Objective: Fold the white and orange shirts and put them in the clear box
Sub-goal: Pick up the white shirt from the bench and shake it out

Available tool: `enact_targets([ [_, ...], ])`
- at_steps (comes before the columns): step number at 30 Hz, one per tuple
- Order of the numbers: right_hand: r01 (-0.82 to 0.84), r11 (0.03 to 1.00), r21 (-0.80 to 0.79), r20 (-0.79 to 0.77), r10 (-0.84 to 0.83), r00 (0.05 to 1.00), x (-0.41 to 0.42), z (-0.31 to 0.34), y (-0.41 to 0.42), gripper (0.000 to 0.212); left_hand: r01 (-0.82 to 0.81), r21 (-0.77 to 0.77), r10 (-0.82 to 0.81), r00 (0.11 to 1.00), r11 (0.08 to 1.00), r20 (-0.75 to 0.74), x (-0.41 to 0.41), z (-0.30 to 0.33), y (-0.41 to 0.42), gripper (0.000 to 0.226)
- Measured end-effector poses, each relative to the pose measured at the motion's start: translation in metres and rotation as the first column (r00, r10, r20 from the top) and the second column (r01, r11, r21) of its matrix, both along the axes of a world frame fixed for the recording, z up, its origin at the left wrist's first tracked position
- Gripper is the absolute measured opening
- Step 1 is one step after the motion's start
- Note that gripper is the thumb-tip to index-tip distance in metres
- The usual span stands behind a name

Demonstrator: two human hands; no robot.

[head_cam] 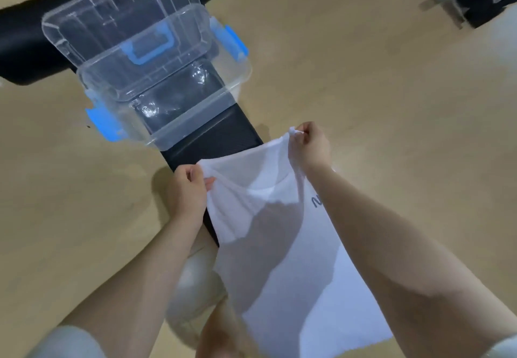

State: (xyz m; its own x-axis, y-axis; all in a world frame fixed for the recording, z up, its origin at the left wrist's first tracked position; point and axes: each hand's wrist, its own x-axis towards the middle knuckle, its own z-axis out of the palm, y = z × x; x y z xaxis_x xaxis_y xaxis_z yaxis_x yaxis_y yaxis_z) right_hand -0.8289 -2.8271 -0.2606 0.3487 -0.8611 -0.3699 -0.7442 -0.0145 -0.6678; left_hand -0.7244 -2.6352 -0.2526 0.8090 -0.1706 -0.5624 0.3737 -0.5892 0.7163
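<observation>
I see the white shirt (pixel 282 245) held up just short of the clear box (pixel 167 100), its lower part draping toward me over a black padded bench (pixel 221 136). My left hand (pixel 186 190) pinches a bunched fold at the shirt's top left edge; my right hand (pixel 310 145) pinches the top right corner between thumb and fingertips. The box sits on the bench beyond the shirt, its lid (pixel 126 30) with blue handle propped over its far side, blue latches at both ends. No orange shirt shows.
</observation>
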Motion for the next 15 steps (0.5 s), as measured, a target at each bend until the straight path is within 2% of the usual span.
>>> enact_targets([
  [3, -0.079, 0.996, 0.046, 0.013, 0.079, 0.997, 0.029, -0.048, 0.0, 0.008, 0.047, 0.142, -0.054, 0.997, 0.989, 0.052, 0.02, -0.046, 0.0, 0.015],
  [7, -0.13, 0.987, 0.097, 0.055, 0.125, 0.991, 0.057, -0.096, 0.005, 0.009, 0.009, 0.227, -0.039, 0.991, 0.974, 0.129, 0.039, -0.087, 0.006, 0.018],
  [11, -0.056, 0.991, 0.124, 0.073, 0.047, 0.996, 0.075, -0.121, 0.001, 0.008, 0.006, 0.259, -0.069, 0.969, 0.966, 0.236, 0.051, -0.095, 0.001, 0.024],
  [13, -0.099, 0.986, 0.137, 0.091, 0.087, 0.992, 0.078, -0.126, -0.002, 0.007, 0.01, 0.241, -0.075, 0.963, 0.971, 0.26, 0.055, -0.097, -0.002, 0.022],
  [15, -0.206, 0.966, 0.157, 0.11, 0.19, 0.976, 0.078, -0.124, -0.002, 0.017, 0.037, 0.188, -0.085, 0.965, 0.981, 0.25, 0.054, -0.096, 0.0, 0.03],
])
